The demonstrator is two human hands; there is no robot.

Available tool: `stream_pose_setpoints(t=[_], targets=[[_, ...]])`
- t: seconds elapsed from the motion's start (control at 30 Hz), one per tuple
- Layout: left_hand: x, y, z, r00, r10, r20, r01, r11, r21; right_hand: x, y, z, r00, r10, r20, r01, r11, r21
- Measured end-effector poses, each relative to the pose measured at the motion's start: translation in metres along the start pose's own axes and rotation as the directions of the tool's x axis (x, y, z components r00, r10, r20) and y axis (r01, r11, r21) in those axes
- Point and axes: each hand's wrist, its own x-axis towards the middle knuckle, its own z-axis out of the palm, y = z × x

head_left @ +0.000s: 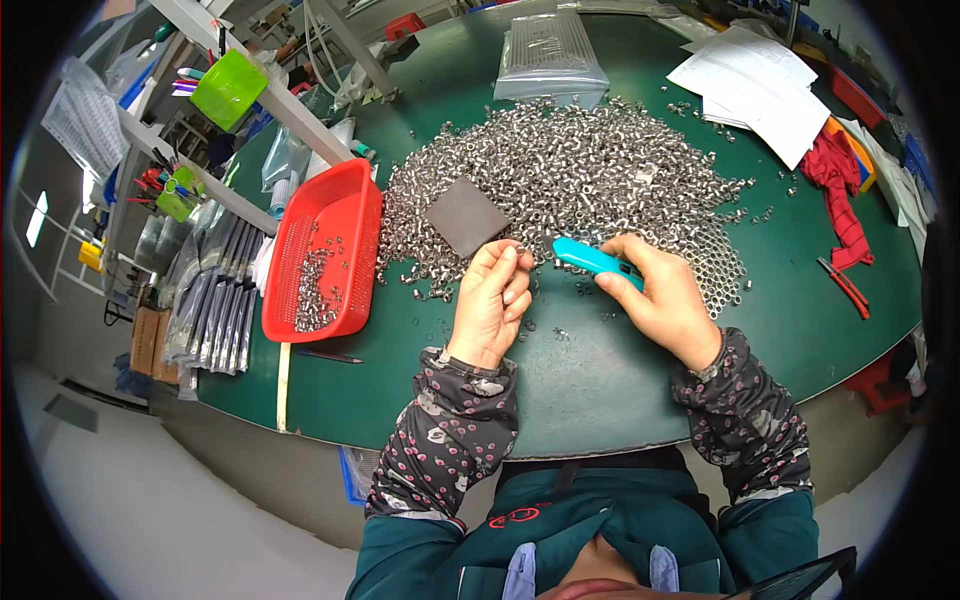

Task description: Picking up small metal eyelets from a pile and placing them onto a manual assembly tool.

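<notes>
My right hand is closed around a teal utility knife, its tip pointing left toward my other hand. My left hand pinches a small metal ring between thumb and forefinger, close to the knife's tip; the fingers partly cover the ring. Just beyond both hands spreads a large heap of small shiny metal rings. On the heap's near left side lies a dark grey square plate. Thin curled scraps are scattered on the green tabletop between my forearms.
A red basket with some metal pieces stands left of the heap. Clear plastic bags lie at the back, with white papers, a red cloth and red-handled tool to the right. A pencil lies near left.
</notes>
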Motion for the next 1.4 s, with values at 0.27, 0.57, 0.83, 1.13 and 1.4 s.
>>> stream_pose_setpoints(t=[0.27, 0.57, 0.83, 1.13, 1.4], targets=[[-0.0020, 0.0026, 0.0044, 1.000, 0.003, -0.011, -0.003, 0.998, 0.059, -0.0001, -0.0030, -0.0004, 0.989, 0.036, 0.142, -0.034, 0.999, -0.016], [-0.0013, 0.0003, 0.0054, 1.000, 0.022, -0.008, -0.021, 0.995, 0.102, -0.0011, -0.0038, -0.0019, 0.986, 0.013, 0.166, -0.004, 0.999, -0.054], [-0.0025, -0.0004, 0.0074, 0.999, 0.033, -0.012, -0.031, 0.985, 0.169, -0.0011, -0.0027, -0.0022, 0.981, 0.005, 0.191, 0.000, 1.000, -0.029], [-0.0020, -0.0026, 0.0085, 0.994, 0.083, -0.074, -0.061, 0.962, 0.268, -0.0041, -0.0057, 0.0012, 0.992, -0.110, 0.056, 0.120, 0.970, -0.210], [-0.0012, -0.0022, 0.0058, 0.992, 0.077, -0.104, -0.056, 0.980, 0.190, -0.0023, -0.0102, -0.0010, 0.949, -0.295, -0.109, 0.245, 0.910, -0.335]])
